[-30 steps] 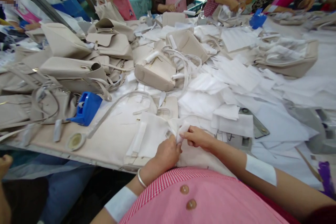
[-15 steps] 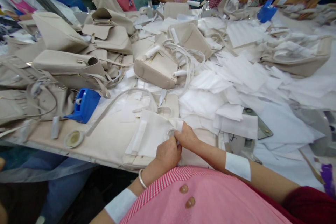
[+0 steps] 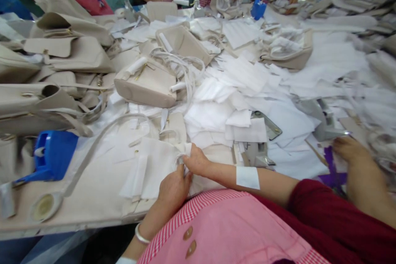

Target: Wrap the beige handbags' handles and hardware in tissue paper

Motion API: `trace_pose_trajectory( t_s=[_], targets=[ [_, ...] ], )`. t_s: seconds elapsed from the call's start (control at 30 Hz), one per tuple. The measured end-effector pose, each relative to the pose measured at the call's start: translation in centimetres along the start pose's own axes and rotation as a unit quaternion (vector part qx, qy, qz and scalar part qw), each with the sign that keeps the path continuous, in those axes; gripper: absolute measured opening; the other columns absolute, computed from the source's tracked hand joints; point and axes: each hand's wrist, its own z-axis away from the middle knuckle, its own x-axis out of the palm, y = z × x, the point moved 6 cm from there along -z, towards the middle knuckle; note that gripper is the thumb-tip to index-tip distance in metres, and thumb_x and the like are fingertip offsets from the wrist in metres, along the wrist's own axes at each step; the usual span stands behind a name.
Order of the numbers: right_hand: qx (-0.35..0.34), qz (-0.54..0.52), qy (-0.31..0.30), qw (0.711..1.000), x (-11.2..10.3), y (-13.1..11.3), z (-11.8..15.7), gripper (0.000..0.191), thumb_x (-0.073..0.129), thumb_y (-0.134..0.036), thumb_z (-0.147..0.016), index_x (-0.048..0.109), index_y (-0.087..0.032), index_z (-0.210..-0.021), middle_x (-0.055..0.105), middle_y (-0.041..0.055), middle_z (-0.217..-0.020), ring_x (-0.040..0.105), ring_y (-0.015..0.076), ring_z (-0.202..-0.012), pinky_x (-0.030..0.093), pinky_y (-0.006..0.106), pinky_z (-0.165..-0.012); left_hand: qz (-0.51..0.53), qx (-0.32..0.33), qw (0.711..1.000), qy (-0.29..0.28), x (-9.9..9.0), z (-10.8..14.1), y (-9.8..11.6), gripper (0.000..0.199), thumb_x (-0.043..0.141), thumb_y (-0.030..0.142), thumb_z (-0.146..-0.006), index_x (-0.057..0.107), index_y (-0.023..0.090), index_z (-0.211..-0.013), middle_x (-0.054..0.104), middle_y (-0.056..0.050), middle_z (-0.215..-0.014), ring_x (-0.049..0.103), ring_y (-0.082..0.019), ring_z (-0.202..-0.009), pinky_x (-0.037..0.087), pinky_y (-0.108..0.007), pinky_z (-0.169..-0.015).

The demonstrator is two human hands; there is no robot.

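Close together near the table's front edge, my left hand [image 3: 175, 187] and my right hand [image 3: 196, 160] pinch white wrapping [image 3: 180, 154] gathered at the end of a strap or handle. Both are closed, and their fingers partly hide what is between them. Under and left of them, a white sheet [image 3: 153, 169] with a folded edge covers part of a pale beige bag [image 3: 176, 126] lying flat. Its long strap [image 3: 93, 150] loops out to the left. A small white tag [image 3: 164, 118] is beside its zip pull.
Beige handbags [image 3: 148, 86] pile up left and ahead, with loose white sheets [image 3: 213, 111] to the right. A blue tape dispenser [image 3: 55, 154], a tape roll [image 3: 45, 207], a phone [image 3: 269, 126] and a grey dispenser [image 3: 324, 121] lie around. A co-worker's hand [image 3: 349, 148] is at right.
The view has swung right, so things sit further left in it, and a co-worker's hand now shows at the right. My hands stay together on the white wrapping.
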Motion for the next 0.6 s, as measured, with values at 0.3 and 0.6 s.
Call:
trace_pose_trajectory(
  t_s=[0.3, 0.6],
  targets=[
    [-0.034, -0.034, -0.114, 0.992, -3.0, 1.2, 0.8, 0.036, 0.064, -0.038, -0.081, 0.063, -0.017, -0.110, 0.073, 0.0032, -0.085, 0.066, 0.0158, -0.068, 0.052, 0.025, -0.063, -0.035, 0.025, 0.999, 0.023, -0.5, -0.3, 0.4, 0.031, 0.033, 0.038, -0.099, 0.056, 0.018, -0.093, 0.073, -0.012, -0.086, 0.069, -0.027, -0.083, 0.040, -0.032, -0.065],
    [0.065, 0.258, 0.035, 0.963, -14.1, 12.9, 6.3, 0.023, 0.056, -0.019, -0.084, 0.066, -0.006, -0.100, 0.068, 0.0223, -0.103, 0.062, 0.0296, -0.104, 0.042, 0.038, -0.092, -0.046, 0.044, 0.997, 0.041, -0.6, -0.1, 0.2, 0.029, 0.034, 0.036, -0.098, 0.053, 0.019, -0.086, 0.071, -0.012, -0.082, 0.068, -0.027, -0.081, 0.039, -0.032, -0.065]
  ],
)
